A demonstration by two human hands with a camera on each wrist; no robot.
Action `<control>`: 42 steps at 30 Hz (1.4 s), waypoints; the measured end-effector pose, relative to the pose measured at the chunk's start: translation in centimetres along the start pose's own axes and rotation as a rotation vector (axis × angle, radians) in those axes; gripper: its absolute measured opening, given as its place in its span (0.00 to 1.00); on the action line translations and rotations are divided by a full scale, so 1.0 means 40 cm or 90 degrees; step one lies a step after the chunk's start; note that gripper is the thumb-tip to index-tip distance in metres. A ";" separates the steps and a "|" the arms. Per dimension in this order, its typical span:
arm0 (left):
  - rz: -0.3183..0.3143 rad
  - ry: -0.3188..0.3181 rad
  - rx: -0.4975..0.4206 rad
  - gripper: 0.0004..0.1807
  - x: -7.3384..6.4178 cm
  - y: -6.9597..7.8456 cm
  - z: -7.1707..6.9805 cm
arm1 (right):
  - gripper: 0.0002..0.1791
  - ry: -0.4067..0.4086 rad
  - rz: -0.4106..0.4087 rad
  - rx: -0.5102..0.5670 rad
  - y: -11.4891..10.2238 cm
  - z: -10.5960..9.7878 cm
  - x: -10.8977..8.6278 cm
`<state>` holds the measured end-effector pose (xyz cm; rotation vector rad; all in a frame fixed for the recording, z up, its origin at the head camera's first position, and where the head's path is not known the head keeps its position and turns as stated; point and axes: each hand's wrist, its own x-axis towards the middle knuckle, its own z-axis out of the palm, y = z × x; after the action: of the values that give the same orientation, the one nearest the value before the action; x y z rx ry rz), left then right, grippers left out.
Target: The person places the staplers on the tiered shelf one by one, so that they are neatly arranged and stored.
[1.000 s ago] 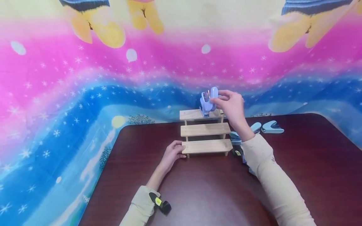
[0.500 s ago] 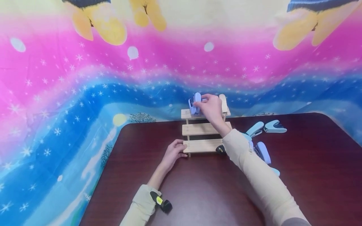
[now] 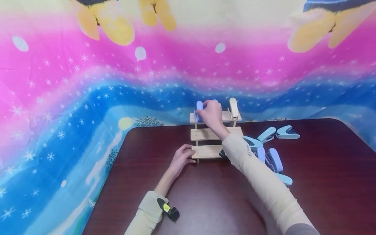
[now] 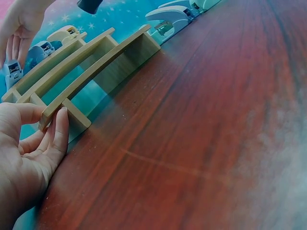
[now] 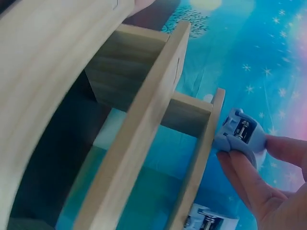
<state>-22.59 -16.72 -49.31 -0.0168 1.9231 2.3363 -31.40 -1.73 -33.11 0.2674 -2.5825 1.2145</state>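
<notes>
A three-tier wooden step rack [image 3: 205,151] stands on the table. My left hand [image 3: 180,157] grips the left end of its lowest shelf, thumb and fingers around the board [image 4: 50,108]. My right hand [image 3: 212,114] pinches a lavender-blue stapler [image 3: 199,109] at the left end of the top shelf. In the right wrist view this stapler [image 5: 242,132] stands between thumb and fingers, at the shelf's edge. A second blue stapler [image 4: 39,51] stands beside it on that shelf, mostly hidden by my hand in the head view. A cream stapler [image 3: 233,107] stands at the right end.
Right of the rack lie several staplers: mint ones [image 3: 288,132] farther back, lavender ones [image 3: 275,159] nearer, partly behind my right sleeve. A patterned cloth [image 3: 164,71] hangs behind the dark red table [image 3: 205,199].
My right hand has carried the lavender-blue stapler left and down to the top shelf's left end. The cream stapler has come into sight. My left hand keeps its grip on the rack.
</notes>
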 end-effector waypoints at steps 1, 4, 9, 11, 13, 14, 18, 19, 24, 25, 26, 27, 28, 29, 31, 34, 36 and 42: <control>0.000 -0.001 0.000 0.17 0.000 0.000 0.001 | 0.19 -0.004 -0.005 -0.003 -0.003 0.001 0.000; 0.001 -0.001 0.001 0.18 0.000 0.000 0.002 | 0.19 -0.018 -0.017 -0.021 -0.010 0.004 0.003; 0.001 0.000 0.003 0.18 -0.002 0.001 0.003 | 0.20 -0.049 -0.018 -0.054 -0.020 0.012 0.006; 0.000 0.001 0.002 0.18 -0.003 0.003 0.004 | 0.20 -0.053 -0.019 -0.053 -0.023 0.016 0.007; 0.000 0.002 0.002 0.17 -0.003 0.005 0.004 | 0.19 -0.048 -0.024 -0.054 -0.025 0.020 0.011; 0.000 0.004 0.001 0.17 -0.004 0.006 0.004 | 0.17 -0.045 -0.029 -0.056 -0.027 0.023 0.012; 0.003 0.009 0.000 0.17 -0.005 0.009 0.001 | 0.13 -0.038 -0.047 -0.058 -0.032 0.032 0.016; 0.004 0.010 0.001 0.17 -0.005 0.010 0.000 | 0.13 -0.036 -0.051 -0.059 -0.033 0.033 0.016; 0.003 0.006 -0.001 0.16 0.000 0.010 0.000 | 0.18 -0.030 -0.055 -0.060 -0.030 0.032 0.001; 0.002 0.006 -0.004 0.16 0.000 0.009 0.001 | 0.21 -0.026 -0.061 -0.059 -0.028 0.029 -0.005; 0.002 0.005 -0.007 0.16 0.000 0.007 0.003 | 0.23 -0.020 -0.068 -0.060 -0.027 0.022 -0.012; 0.002 0.003 -0.010 0.16 0.001 0.005 0.005 | 0.25 -0.008 -0.077 -0.063 -0.026 0.013 -0.019; 0.001 0.000 -0.013 0.16 0.001 0.001 0.008 | 0.28 0.001 -0.083 -0.063 -0.025 0.001 -0.026; 0.002 -0.004 -0.015 0.16 0.002 -0.004 0.010 | 0.29 0.011 -0.088 -0.054 -0.022 -0.016 -0.034; 0.002 -0.008 -0.018 0.16 0.004 -0.008 0.016 | 0.27 0.034 -0.092 -0.023 -0.013 -0.055 -0.053; 0.002 -0.013 -0.014 0.17 0.004 -0.010 0.017 | 0.22 0.052 -0.068 0.063 0.020 -0.114 -0.085; 0.000 -0.013 -0.009 0.17 0.002 -0.006 0.016 | 0.20 0.062 -0.045 0.112 0.055 -0.151 -0.109; 0.004 -0.003 -0.002 0.16 -0.003 0.003 0.001 | 0.21 0.061 0.009 0.172 0.168 -0.244 -0.168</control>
<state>-22.48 -16.72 -49.18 -0.0064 1.9198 2.3415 -25.31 10.41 -34.19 0.2374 -2.3408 1.5436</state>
